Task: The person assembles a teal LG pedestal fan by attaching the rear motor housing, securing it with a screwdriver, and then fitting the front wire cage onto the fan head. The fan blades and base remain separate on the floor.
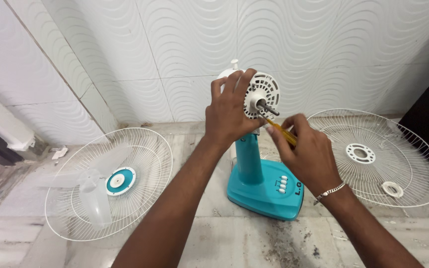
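the fan motor head (pixel 260 95) stands on its teal stand (pixel 264 184) on the floor. left hand (pixel 230 115) grips the motor head; right hand (pixel 308 154) is closed on a yellow screwdriver (pixel 282 133) just under it. the front guard with blade (pixel 109 182) lies left of the stand, the rear guard (pixel 373 156) right, both already off; the motor housing seems still closed.
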